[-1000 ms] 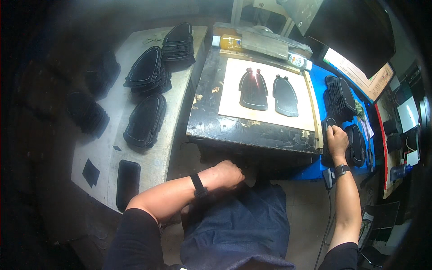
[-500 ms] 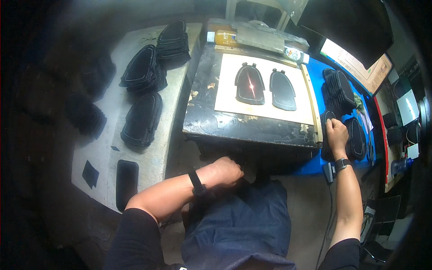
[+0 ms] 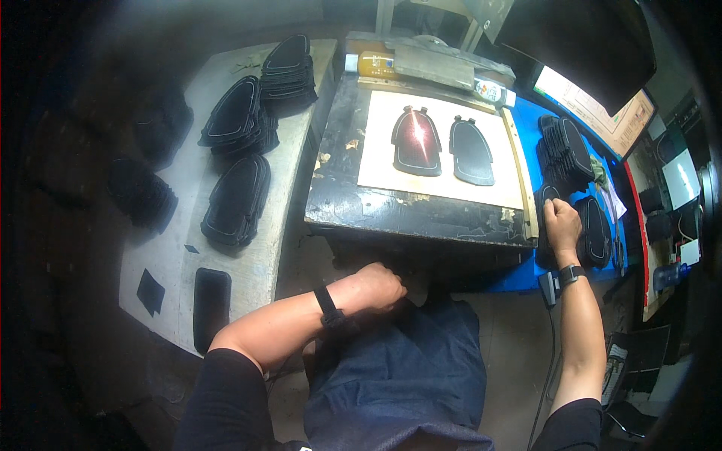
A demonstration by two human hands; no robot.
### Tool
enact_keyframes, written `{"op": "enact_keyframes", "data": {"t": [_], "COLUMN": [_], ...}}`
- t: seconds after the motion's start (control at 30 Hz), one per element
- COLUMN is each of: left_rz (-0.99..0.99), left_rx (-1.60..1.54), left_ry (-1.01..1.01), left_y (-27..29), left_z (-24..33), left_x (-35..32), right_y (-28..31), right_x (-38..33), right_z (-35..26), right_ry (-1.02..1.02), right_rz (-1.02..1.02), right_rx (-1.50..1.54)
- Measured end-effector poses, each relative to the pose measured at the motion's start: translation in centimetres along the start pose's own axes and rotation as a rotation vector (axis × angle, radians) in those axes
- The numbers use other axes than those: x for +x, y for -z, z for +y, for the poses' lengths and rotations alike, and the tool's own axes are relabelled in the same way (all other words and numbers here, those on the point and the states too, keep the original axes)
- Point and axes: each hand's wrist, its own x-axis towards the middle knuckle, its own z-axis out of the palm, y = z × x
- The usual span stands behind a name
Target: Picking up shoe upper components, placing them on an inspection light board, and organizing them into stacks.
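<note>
On the pale board (image 3: 380,171), two dark rounded panels lie side by side. A bright streak with a red glow crosses the left panel (image 3: 410,155); the right panel (image 3: 472,154) is plain grey-black. My right hand (image 3: 563,225) is closed in a fist against a black panel stack (image 3: 547,197) on the blue surface. Whatever its fingers might hold is hidden. In front of the worktable's near edge, above my lap, my left hand (image 3: 380,287) is curled closed, its inner side out of sight.
Several black panel stacks (image 3: 237,199) stand on the white table (image 3: 259,259) at left, with a phone (image 3: 212,308). More stacks (image 3: 575,150) sit on the blue surface at right. Two bottles, one orange (image 3: 376,64), lie behind the board. A dark screen (image 3: 579,49) overhangs the far right.
The glow on the left panel has spread and turned redder, its bright streak shifting toward the panel's far end. Both my hands stay where they were.
</note>
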Motion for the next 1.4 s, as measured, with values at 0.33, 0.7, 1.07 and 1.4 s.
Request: {"op": "enact_keyframes", "data": {"t": [0.33,0.7,1.07,1.4], "left_rz": [-0.040,-0.039,-0.068,-0.030], "left_rx": [-0.008,-0.007,-0.003,0.012], "left_ry": [-0.038,-0.027,-0.023,-0.003], "left_y": [-0.09,-0.21,-0.17,-0.01], "left_z": [-0.23,-0.19,-0.16,0.02], "left_x": [0.10,0.18,0.27,0.12], "right_y": [0.17,0.04,-0.01,-0.02], "right_x": [0.01,0.01,0.04,0.03], "right_z": [-0.23,-0.06,-0.04,0.00], "right_ry": [-0.031,-0.006,-0.003,-0.006], "right_rz": [-0.015,-0.007,-0.003,-0.008], "right_rx": [-0.010,-0.003,-0.006,-0.018]}}
